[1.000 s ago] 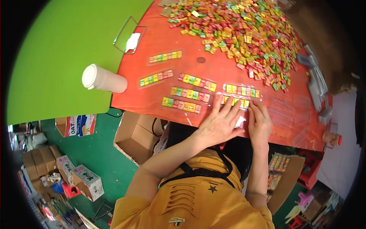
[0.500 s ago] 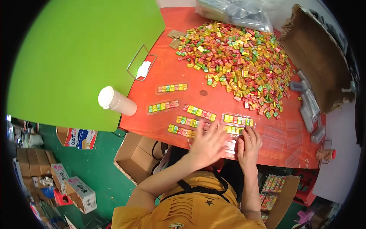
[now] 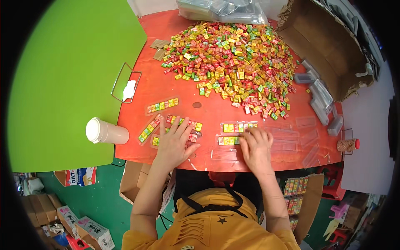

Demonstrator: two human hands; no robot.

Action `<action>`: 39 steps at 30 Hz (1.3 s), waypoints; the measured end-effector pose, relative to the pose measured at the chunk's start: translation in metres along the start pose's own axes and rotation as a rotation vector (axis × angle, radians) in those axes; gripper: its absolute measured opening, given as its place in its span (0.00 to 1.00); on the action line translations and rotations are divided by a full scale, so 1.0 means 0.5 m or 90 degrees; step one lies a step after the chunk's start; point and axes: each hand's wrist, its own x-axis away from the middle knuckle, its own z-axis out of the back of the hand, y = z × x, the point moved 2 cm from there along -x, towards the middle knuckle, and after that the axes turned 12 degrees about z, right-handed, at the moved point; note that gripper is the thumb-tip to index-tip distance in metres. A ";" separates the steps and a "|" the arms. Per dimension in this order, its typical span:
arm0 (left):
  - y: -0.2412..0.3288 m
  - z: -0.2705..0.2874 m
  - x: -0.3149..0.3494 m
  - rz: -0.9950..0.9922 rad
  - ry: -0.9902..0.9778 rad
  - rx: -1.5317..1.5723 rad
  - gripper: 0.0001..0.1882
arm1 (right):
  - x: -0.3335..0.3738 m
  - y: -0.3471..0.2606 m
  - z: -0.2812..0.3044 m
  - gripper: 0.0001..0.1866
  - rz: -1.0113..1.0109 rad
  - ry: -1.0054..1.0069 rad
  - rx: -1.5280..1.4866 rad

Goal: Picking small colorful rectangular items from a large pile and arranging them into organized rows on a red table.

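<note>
The left hand (image 3: 174,146), with fingers spread open, has moved left onto clear plastic trays of small red-yellow-green packets (image 3: 193,124), so a wider gap separates them from the similar filled tray (image 3: 228,141) at right, where the right hand (image 3: 257,149) bends its fingers, grip unclear.

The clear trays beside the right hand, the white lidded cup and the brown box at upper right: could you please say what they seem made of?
Clear trays: probably thin, glossy plastic; the red tabletop shows through and their edges glint. White lidded cup: perhaps plastic or coated metal, smooth; its even surface leaves that open. Brown box: apparently cardboard, matte, with a torn, ragged edge.
</note>
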 end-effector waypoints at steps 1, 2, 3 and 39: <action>-0.003 0.002 -0.015 -0.001 0.008 -0.014 0.31 | -0.026 0.012 -0.001 0.14 -0.018 0.007 -0.038; -0.005 0.003 -0.033 -0.002 0.016 -0.028 0.30 | -0.053 0.026 -0.004 0.14 -0.044 0.009 -0.082; -0.006 -0.003 -0.060 0.000 0.014 -0.028 0.30 | -0.089 0.037 -0.011 0.17 -0.014 0.034 -0.055; -0.010 -0.086 -0.219 0.144 0.016 0.169 0.18 | -0.242 0.047 -0.088 0.09 -0.050 0.013 -0.582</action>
